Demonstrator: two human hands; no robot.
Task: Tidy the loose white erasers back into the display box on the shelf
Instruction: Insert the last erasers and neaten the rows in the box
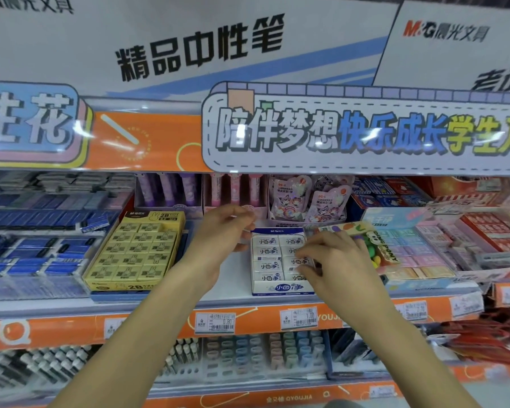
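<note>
Shelf (236,278) bare left of display box (280,288)

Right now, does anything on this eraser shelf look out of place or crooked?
Little stands out. The white eraser box sits alone on a bare patch of shelf, apart from the yellow box. Its erasers lie in rows, though the right hand hides that column.

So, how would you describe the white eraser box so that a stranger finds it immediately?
Look at the shelf with the orange price strip. Between the yellow 2B eraser box and the pastel eraser box stands the white eraser box, flanked by both hands. Only it has a white front with blue lettering.
</note>
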